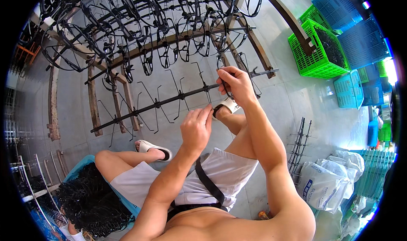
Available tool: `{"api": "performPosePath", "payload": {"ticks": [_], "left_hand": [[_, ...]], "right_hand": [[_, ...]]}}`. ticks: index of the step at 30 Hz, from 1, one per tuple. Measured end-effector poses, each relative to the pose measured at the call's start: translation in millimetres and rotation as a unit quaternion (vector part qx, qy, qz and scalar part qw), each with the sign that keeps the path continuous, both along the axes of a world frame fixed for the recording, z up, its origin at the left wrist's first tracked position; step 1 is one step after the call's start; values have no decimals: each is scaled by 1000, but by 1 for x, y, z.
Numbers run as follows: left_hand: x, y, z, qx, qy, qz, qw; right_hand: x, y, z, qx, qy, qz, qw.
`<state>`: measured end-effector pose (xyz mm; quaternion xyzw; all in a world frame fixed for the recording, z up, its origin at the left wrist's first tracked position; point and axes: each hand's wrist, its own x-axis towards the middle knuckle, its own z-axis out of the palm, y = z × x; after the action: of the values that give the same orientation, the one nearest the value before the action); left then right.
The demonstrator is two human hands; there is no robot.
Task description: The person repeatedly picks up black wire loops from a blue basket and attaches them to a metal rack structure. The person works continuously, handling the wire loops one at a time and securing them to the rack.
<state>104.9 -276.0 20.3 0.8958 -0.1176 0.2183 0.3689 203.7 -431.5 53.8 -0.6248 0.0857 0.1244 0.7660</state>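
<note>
A long black bar (146,108) with several thin wire hooks sticking out crosses in front of me, most of its hooks bare. Near its right end my right hand (238,87) is closed on a thin black curved frame piece (223,86), partly hidden by the fingers. My left hand (197,128) is below the bar, thumb and fingers pressed together by the lower tip of a wire hook; what they pinch, if anything, is too small to make out. Beyond, many black looped frame pieces (146,56) hang from similar bars on a brown rack (135,48).
A blue tub (82,167) heaped with black pieces (93,200) stands by my left leg. Green crates (316,65), blue crates (362,41) and white sacks (324,183) line the right side. More hooked bars (300,147) lie on the floor at right.
</note>
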Motion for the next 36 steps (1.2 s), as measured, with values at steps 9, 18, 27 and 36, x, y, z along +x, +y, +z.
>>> {"api": "performPosePath", "payload": {"ticks": [9,18,27,36], "left_hand": [[19,1,6,-8,-30,26,999],[12,1,3,-8,-22,30,999],[13,-7,8,-23,-21,16,999],[-41,28,9,-138,84,-33,986]], "right_hand": [[-14,-9,16,-59,42,40,997],[-17,-6,25,-70,47,29,996],[-12,-11,34,-96,50,13,994],[1,-1,8,-167,-3,72,983]]}}
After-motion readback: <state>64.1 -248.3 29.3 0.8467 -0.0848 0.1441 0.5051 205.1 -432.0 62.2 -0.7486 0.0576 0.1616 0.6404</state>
